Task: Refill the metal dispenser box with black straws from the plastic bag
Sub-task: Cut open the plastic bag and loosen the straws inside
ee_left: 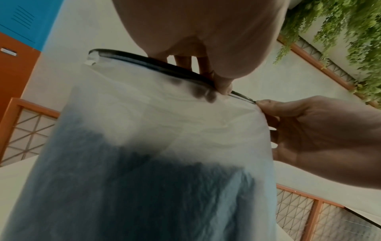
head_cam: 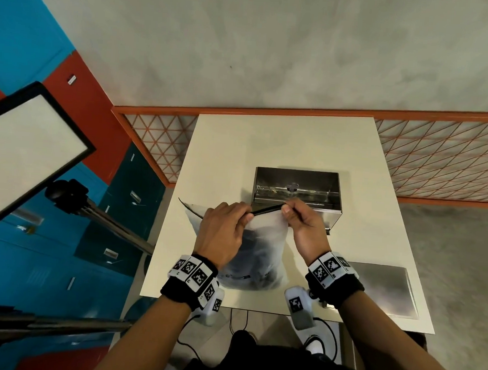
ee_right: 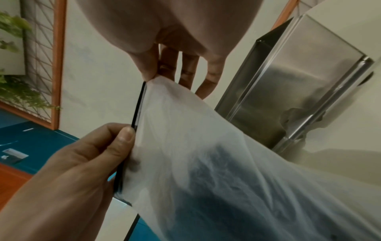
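Observation:
A translucent plastic bag (head_cam: 259, 243) stands on the white table (head_cam: 228, 143), with a dark mass of black straws (ee_left: 164, 195) showing through its lower part. A black strip (head_cam: 265, 210) runs along its top edge. My left hand (head_cam: 222, 229) pinches that strip near its middle, and my right hand (head_cam: 301, 220) pinches the bag's right top corner (ee_right: 148, 79). Just behind the bag sits the open metal dispenser box (head_cam: 297, 193), its shiny inside holding no straws that I can see.
A flat metal lid (head_cam: 385, 290) lies on the table at the right near the front edge. An orange mesh railing (head_cam: 441, 158) runs behind the table. A light panel on a tripod (head_cam: 28, 152) and blue lockers (head_cam: 44, 257) stand to the left.

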`<action>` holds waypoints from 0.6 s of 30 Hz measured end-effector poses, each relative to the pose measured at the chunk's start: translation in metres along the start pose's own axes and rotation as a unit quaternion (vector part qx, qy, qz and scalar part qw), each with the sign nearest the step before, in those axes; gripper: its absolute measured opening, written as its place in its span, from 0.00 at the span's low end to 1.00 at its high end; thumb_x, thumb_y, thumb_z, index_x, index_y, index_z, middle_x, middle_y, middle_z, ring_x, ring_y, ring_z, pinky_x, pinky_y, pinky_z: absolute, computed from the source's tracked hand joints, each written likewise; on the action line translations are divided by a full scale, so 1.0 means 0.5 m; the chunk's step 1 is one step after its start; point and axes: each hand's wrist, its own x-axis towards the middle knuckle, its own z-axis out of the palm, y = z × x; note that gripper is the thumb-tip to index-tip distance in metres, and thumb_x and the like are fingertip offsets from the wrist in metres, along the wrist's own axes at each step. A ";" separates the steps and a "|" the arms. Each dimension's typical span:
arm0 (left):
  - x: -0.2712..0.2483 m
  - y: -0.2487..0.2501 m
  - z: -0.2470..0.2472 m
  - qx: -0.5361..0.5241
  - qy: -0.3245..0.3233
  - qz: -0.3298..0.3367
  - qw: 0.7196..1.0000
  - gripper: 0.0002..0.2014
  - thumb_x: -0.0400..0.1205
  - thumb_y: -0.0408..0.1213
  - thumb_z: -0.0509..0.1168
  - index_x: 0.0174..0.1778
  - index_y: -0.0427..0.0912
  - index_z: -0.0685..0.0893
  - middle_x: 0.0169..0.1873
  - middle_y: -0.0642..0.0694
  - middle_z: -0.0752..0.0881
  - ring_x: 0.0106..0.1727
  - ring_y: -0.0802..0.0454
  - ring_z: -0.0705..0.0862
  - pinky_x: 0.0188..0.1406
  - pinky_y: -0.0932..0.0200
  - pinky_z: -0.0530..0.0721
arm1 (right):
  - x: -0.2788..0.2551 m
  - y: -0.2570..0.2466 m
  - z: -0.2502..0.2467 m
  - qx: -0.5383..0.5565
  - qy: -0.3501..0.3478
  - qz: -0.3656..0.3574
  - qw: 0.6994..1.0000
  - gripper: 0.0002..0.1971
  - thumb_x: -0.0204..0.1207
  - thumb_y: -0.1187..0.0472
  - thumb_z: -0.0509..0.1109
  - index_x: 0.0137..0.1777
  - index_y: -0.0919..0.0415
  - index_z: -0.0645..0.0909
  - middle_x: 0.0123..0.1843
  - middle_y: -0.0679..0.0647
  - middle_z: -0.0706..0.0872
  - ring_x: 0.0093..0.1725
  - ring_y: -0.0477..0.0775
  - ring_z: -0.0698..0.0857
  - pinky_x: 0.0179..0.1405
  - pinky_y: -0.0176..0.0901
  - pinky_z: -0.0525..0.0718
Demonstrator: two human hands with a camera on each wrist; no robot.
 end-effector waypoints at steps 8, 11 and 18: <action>0.004 -0.008 -0.010 0.012 0.000 -0.001 1.000 0.05 0.90 0.42 0.61 0.52 0.48 0.81 0.42 0.53 0.87 0.41 0.49 0.77 0.41 0.48 0.78 | 0.022 -0.028 -0.008 -0.064 -0.015 0.019 0.998 0.04 0.82 0.56 0.67 0.45 0.51 0.81 0.40 0.47 0.84 0.41 0.48 0.81 0.45 0.48 0.82; 0.008 0.002 -0.011 0.024 -0.010 0.004 1.000 0.06 0.90 0.42 0.61 0.53 0.47 0.82 0.42 0.52 0.88 0.43 0.46 0.78 0.43 0.46 0.79 | 0.037 -0.049 -0.009 -0.226 -0.074 -0.090 0.967 0.09 0.79 0.56 0.72 0.59 0.52 0.83 0.51 0.46 0.85 0.52 0.47 0.83 0.53 0.42 0.81; 0.004 0.019 -0.013 -0.003 0.011 0.006 1.000 0.06 0.88 0.38 0.64 0.56 0.44 0.85 0.45 0.49 0.90 0.44 0.46 0.82 0.42 0.49 0.80 | 0.041 -0.073 0.024 -0.453 -0.165 -0.189 0.855 0.14 0.84 0.48 0.56 0.53 0.50 0.82 0.48 0.45 0.86 0.53 0.52 0.83 0.56 0.57 0.79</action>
